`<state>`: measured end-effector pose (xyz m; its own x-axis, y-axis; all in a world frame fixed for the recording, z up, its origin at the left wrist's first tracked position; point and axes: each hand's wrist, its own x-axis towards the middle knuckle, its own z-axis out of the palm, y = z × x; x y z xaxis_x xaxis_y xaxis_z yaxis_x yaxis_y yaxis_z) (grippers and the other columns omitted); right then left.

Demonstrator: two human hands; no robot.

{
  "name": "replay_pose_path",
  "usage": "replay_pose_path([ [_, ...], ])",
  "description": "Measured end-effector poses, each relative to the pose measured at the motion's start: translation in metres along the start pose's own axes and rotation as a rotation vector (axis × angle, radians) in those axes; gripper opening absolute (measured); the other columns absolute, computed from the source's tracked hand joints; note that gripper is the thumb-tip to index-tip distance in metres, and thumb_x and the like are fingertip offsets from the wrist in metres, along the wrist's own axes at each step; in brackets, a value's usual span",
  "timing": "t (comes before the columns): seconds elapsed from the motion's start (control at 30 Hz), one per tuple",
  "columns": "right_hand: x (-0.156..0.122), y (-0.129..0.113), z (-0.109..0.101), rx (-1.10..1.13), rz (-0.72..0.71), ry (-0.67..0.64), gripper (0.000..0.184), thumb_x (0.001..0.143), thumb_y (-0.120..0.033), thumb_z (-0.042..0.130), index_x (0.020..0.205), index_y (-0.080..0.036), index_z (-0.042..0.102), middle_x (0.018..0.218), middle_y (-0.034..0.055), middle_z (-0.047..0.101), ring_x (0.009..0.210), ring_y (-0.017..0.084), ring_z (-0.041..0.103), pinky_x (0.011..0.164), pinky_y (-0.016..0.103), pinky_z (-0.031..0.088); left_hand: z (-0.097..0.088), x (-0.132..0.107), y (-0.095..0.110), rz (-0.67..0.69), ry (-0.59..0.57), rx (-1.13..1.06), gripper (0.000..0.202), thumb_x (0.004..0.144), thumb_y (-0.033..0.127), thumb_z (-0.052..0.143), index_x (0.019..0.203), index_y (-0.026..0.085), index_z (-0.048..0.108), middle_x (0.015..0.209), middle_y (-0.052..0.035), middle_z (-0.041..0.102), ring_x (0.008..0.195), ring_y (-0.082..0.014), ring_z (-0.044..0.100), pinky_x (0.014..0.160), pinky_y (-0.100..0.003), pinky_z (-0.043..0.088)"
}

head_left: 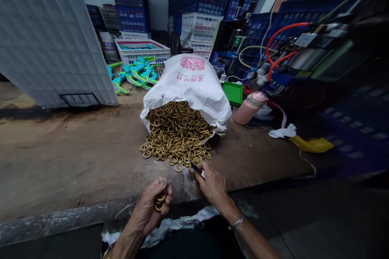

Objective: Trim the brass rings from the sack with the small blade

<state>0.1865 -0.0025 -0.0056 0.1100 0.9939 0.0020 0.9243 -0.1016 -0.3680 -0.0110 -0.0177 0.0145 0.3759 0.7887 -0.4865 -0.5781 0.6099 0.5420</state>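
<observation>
A white sack [188, 83] with red print lies on its side on the worn workbench [67, 158], and a heap of brass rings [178, 135] spills from its mouth. My left hand [152, 204] is curled near the bench's front edge, gripping a small stack of brass rings [160, 202]. My right hand [211, 184] reaches to the near edge of the heap, its fingers pinched on a thin dark tool [197, 168] whose tip touches the rings. A bracelet sits on my right wrist.
A pink bottle [251, 107] and a green box [233, 92] stand right of the sack. Yellow object [311, 144] and crumpled white cloth [282, 131] lie further right. Blue and white crates [200, 12] are stacked behind. Turquoise plastic parts [136, 75] lie at the back left. A grey panel [48, 36] leans at left.
</observation>
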Motion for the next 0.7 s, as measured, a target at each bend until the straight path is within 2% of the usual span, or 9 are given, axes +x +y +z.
replay_pose_path([
  [0.1, 0.001, -0.005, -0.002, -0.028, 0.003, -0.003, 0.014, 0.082, -0.029, 0.046, 0.091, -0.02, 0.052, 0.088, 0.0055, 0.064, 0.074, 0.017, 0.059, 0.057, 0.023, 0.031, -0.004, 0.001, 0.0, -0.03, -0.018, -0.059, 0.02, 0.068, 0.027, 0.067, 0.074, 0.015, 0.052, 0.065, 0.0009, 0.052, 0.05, -0.0066, 0.048, 0.036, -0.014, 0.03],
  [0.2, 0.002, -0.003, -0.003, 0.035, 0.001, -0.028, 0.013, 0.081, -0.026, 0.045, 0.088, -0.02, 0.054, 0.08, 0.0039, 0.063, 0.07, 0.016, 0.057, 0.056, 0.022, 0.03, -0.004, 0.002, -0.004, -0.043, 0.005, -0.043, 0.022, 0.067, 0.028, 0.069, 0.073, 0.014, 0.053, 0.066, -0.0003, 0.053, 0.052, -0.0076, 0.051, 0.036, -0.013, 0.032],
  [0.27, 0.003, -0.004, -0.001, 0.182, -0.017, -0.049, 0.015, 0.082, -0.028, 0.043, 0.082, -0.02, 0.055, 0.071, 0.0017, 0.061, 0.064, 0.014, 0.054, 0.055, 0.022, 0.031, -0.001, 0.003, -0.01, -0.01, 0.013, 0.025, 0.023, 0.066, 0.03, 0.069, 0.073, 0.013, 0.054, 0.066, -0.0002, 0.054, 0.05, -0.0072, 0.05, 0.035, -0.013, 0.032],
  [0.4, 0.001, -0.019, 0.004, 0.641, 0.03, -0.116, 0.025, 0.079, -0.035, 0.042, 0.065, -0.017, 0.052, 0.054, -0.0032, 0.048, 0.051, 0.01, 0.044, 0.049, 0.02, 0.031, 0.007, 0.006, -0.023, 0.141, 0.062, 0.231, 0.028, 0.069, 0.039, 0.065, 0.078, 0.014, 0.054, 0.057, 0.0034, 0.05, 0.042, -0.0051, 0.043, 0.033, -0.013, 0.03],
  [0.53, -0.006, -0.047, 0.006, 1.039, 0.147, -0.287, 0.03, 0.078, -0.044, 0.044, 0.077, -0.016, 0.056, 0.051, -0.0067, 0.041, 0.04, 0.006, 0.031, 0.04, 0.019, 0.025, 0.013, 0.006, -0.028, 0.23, 0.153, 0.413, 0.037, 0.069, 0.047, 0.061, 0.087, 0.016, 0.052, 0.047, 0.0072, 0.045, 0.034, -0.0042, 0.034, 0.032, -0.014, 0.026],
  [0.6, -0.01, -0.058, 0.008, 1.152, 0.163, -0.302, 0.034, 0.077, -0.047, 0.045, 0.081, -0.015, 0.057, 0.052, -0.0066, 0.039, 0.041, 0.006, 0.03, 0.04, 0.018, 0.026, 0.016, 0.006, -0.027, 0.252, 0.17, 0.456, 0.039, 0.068, 0.049, 0.061, 0.086, 0.015, 0.053, 0.044, 0.0079, 0.043, 0.033, -0.0042, 0.032, 0.033, -0.015, 0.025],
  [0.7, -0.014, -0.066, 0.013, 1.209, 0.112, -0.302, 0.037, 0.076, -0.049, 0.047, 0.078, -0.014, 0.058, 0.052, -0.0055, 0.039, 0.046, 0.007, 0.034, 0.044, 0.019, 0.029, 0.021, 0.005, -0.023, 0.321, 0.204, 0.436, 0.037, 0.065, 0.049, 0.063, 0.075, 0.015, 0.055, 0.045, 0.0078, 0.042, 0.035, -0.0034, 0.03, 0.035, -0.015, 0.024],
])
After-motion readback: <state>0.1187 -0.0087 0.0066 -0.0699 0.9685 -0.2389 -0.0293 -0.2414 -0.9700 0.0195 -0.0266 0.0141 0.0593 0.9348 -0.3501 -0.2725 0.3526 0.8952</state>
